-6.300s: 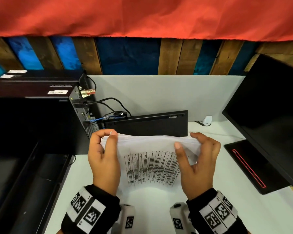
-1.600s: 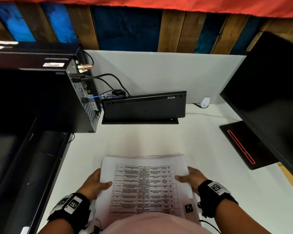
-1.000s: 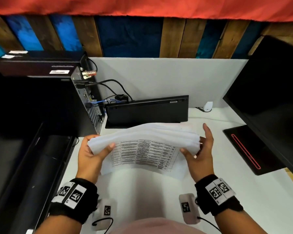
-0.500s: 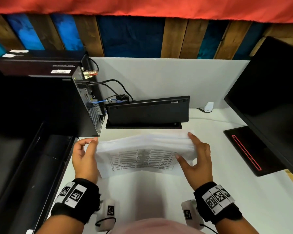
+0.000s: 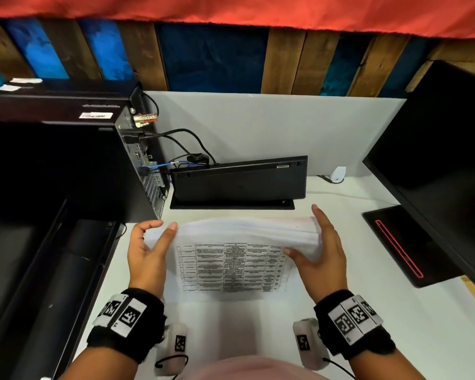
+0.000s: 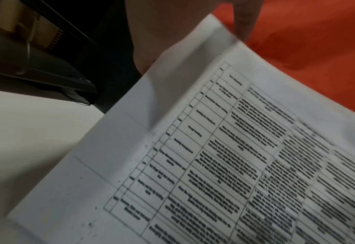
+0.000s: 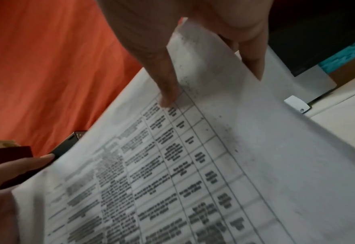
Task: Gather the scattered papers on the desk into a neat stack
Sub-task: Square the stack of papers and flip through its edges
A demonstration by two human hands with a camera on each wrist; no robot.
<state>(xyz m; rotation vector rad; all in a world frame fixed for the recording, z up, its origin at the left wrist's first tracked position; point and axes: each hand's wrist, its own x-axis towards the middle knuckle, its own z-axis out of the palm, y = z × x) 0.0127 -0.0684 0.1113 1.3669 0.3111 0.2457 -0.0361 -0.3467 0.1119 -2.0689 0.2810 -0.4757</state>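
Compared with half a second ago, the left hand [image 5: 148,253] has come back to the left edge of the papers [image 5: 236,259], where before it was a little apart with fingers lifted, and the bundle now stands slightly nearer to the person. Its thumb lies on the front sheet and its fingers curl behind the top corner, so this grip has hold of the papers. The right hand [image 5: 320,256] holds the right edge in the same way: the thumb presses on the printed face while the straighter fingers support the back. The papers stand on their lower edge on the white table [image 5: 395,325], in front of the black keyboard [image 5: 239,182] that leans on the partition, and they tilt back toward the keyboard. This position probably serves to knock the lower edges level against the table, with one hand at each side to keep the sheets from sliding out. The front sheet shows a printed table with many rows of small dark text and wide white margins. At the top the sheets curve softly and their edges look not yet fully even, so the squaring seems still unfinished.
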